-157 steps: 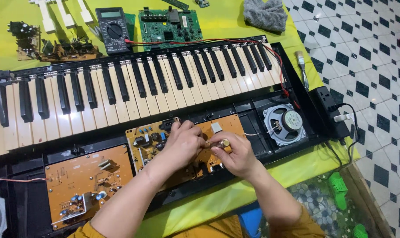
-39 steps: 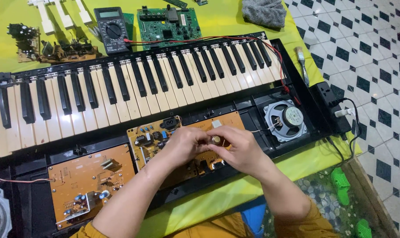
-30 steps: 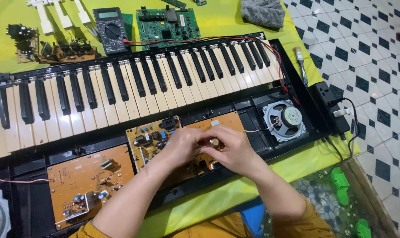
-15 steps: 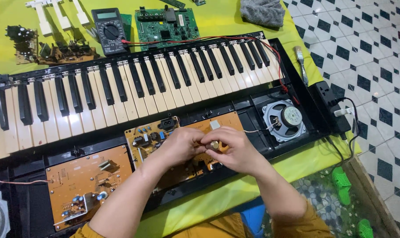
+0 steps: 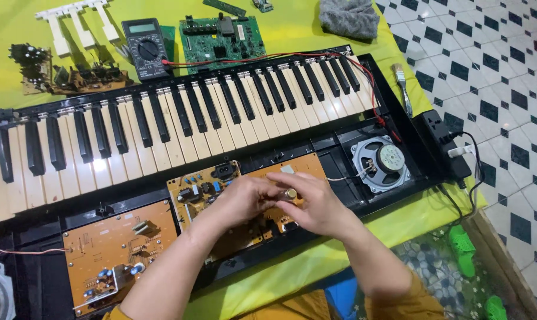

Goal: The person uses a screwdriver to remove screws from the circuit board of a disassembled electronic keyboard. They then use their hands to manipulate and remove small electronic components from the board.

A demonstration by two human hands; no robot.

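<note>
Head view: both hands are meeting over a tan circuit board lying inside the opened black keyboard, beside its round speaker. Right hand is pinching a small brass-coloured knob; left hand is curling against it, grip unclear.

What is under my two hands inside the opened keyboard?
Under the left hand and right hand lies a tan circuit board. A small brass-coloured round part shows between the fingers. The board's middle components are covered by the hands.
</note>
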